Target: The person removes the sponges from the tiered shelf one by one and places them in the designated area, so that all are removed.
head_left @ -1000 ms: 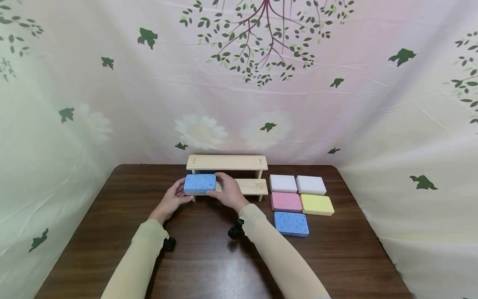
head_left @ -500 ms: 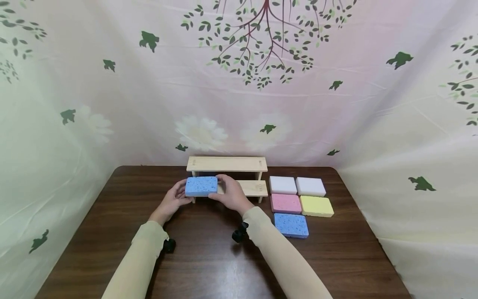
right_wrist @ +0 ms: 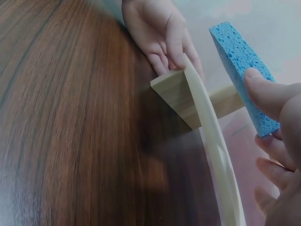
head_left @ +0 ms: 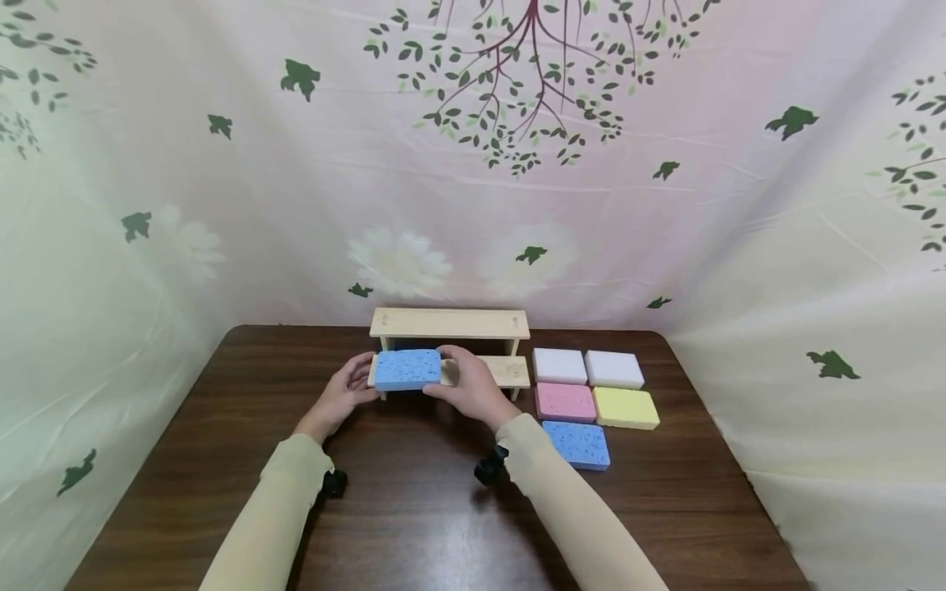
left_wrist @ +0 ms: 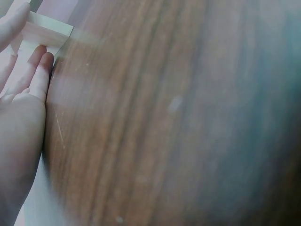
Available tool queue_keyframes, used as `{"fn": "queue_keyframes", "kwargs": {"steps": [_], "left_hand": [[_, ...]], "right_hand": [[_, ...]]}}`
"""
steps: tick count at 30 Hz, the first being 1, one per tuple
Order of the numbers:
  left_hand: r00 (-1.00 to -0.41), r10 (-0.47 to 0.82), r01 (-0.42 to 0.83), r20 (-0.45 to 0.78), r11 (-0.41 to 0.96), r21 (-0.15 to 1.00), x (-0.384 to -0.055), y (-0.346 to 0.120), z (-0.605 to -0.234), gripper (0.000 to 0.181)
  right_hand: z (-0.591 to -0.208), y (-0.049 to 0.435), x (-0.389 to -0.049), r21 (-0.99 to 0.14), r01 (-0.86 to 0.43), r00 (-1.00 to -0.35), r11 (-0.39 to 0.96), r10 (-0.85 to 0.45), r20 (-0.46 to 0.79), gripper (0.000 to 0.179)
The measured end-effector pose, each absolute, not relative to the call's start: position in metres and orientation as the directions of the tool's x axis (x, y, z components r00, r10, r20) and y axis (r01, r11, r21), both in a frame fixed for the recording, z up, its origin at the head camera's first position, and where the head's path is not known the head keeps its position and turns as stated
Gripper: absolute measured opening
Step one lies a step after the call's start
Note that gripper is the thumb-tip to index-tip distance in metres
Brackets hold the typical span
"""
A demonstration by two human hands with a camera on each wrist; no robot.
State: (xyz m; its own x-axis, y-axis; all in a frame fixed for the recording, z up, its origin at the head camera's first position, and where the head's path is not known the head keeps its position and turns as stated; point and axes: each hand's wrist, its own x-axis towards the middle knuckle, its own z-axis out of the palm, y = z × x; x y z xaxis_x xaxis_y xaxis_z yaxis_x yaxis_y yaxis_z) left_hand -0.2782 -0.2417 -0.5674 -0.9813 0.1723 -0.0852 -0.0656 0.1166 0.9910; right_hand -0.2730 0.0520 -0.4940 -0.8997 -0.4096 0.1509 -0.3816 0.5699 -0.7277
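A blue sponge (head_left: 408,370) is pinched between the thumb and fingers of my right hand (head_left: 473,386). In the right wrist view the sponge (right_wrist: 244,70) appears just above the lower board of a wooden two-step stand (head_left: 506,372). My left hand (head_left: 342,398) is at the left end of that lower board. Its thumb lies on the board's edge and its fingers reach behind the leg, as the right wrist view shows. In the left wrist view the left hand (left_wrist: 21,113) is partly cut off, beside the stand's end (left_wrist: 47,28).
Right of the stand lie two white sponges (head_left: 559,366), a pink sponge (head_left: 565,402), a yellow sponge (head_left: 626,408) and another blue sponge (head_left: 580,446), partly covered by the right sleeve. The stand's upper step (head_left: 448,322) is at the back of the brown table (head_left: 414,525), near a printed curtain.
My right hand has carried the blue sponge a little to the right, away from the left hand, baring the lower board's left end. My left hand has stayed at the stand.
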Motion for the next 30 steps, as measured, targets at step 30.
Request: {"fn": "queue_keyframes", "kwargs": {"steps": [30], "left_hand": [[-0.981,0.177,-0.058,-0.08,0.128,0.99,-0.278,-0.239,-0.569,0.083]], "right_hand": [[-0.48,0.114,-0.249,-0.677,-0.421,-0.897,0.604,-0.386,0.214,0.073]]}}
